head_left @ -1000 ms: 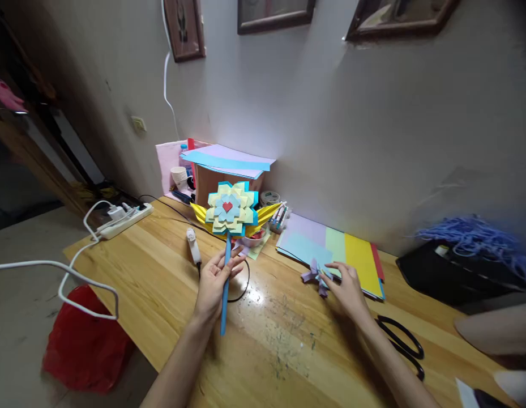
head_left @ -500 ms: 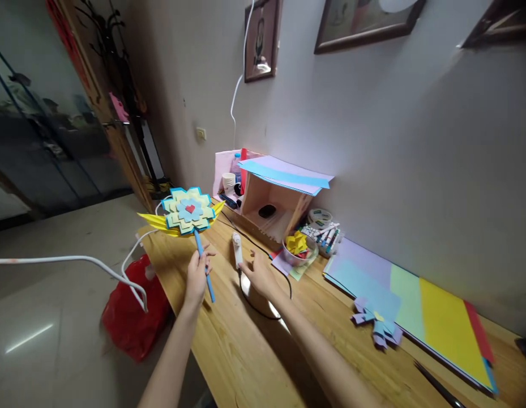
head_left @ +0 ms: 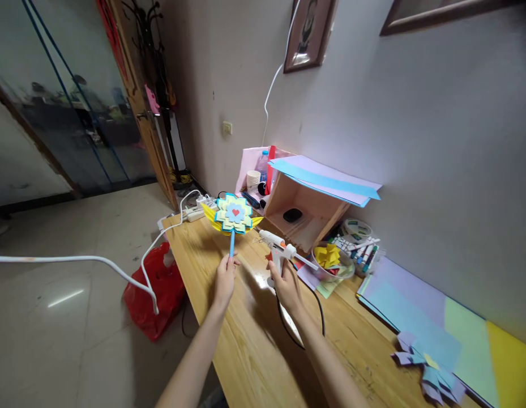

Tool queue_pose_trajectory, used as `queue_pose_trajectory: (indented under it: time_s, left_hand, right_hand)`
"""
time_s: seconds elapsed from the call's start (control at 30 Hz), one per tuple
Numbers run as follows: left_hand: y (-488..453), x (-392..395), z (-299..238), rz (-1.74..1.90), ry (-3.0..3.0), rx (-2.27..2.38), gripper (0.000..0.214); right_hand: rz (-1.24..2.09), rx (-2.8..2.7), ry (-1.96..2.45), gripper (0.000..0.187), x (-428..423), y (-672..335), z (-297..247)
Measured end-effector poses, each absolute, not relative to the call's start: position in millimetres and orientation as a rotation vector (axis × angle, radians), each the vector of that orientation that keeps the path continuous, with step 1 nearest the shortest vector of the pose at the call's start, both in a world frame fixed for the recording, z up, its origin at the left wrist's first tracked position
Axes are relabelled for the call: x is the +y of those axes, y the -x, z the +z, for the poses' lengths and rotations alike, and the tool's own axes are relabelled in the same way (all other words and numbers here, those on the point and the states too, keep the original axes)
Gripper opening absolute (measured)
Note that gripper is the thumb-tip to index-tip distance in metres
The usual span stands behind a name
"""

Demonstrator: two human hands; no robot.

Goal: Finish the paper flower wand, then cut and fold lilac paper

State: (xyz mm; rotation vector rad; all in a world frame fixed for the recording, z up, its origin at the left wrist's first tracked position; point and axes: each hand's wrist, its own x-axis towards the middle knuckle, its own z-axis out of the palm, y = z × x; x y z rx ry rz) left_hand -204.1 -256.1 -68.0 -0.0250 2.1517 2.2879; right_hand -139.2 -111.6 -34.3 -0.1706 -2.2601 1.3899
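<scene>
A paper flower (head_left: 233,214) with pale yellow and blue petals, a red heart in the middle and yellow leaves stands upright on a blue stem. My left hand (head_left: 225,279) is closed around that stem, over the left side of the wooden table (head_left: 246,334). Gripped by its handle in my right hand (head_left: 287,286) is a white hot glue gun (head_left: 278,247), its nozzle pointing left toward the flower. A glue stick juts from its back, and a black cord loops below it. The flower and the nozzle are apart.
Behind stands an open cardboard box (head_left: 303,212) under lilac and blue sheets. To its right are a bowl of paper scraps (head_left: 333,260) and markers (head_left: 364,252). Coloured paper (head_left: 436,306) and a purple-blue paper flower (head_left: 430,362) lie at right. A power strip (head_left: 197,212) sits at the far left edge.
My right hand has taken hold of the glue gun and lifted it off the table; it now points left. The view has turned left, and the flower is held more upright.
</scene>
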Motion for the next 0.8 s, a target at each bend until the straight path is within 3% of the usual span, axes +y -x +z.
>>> queue_pose_trajectory:
  time_s: [0.37, 0.8]
  left_hand:
    - [192.1, -252.3, -65.4, 2.119, -0.169, 2.252, 0.034]
    - [191.8, -249.8, -61.6, 2.208, -0.077, 2.145, 0.027]
  right_hand:
    - [1.396, -2.381, 0.072, 0.025, -126.1, 139.5, -30.3]
    - [1.375, -2.393, 0.084, 0.032, -123.3, 138.4, -30.1]
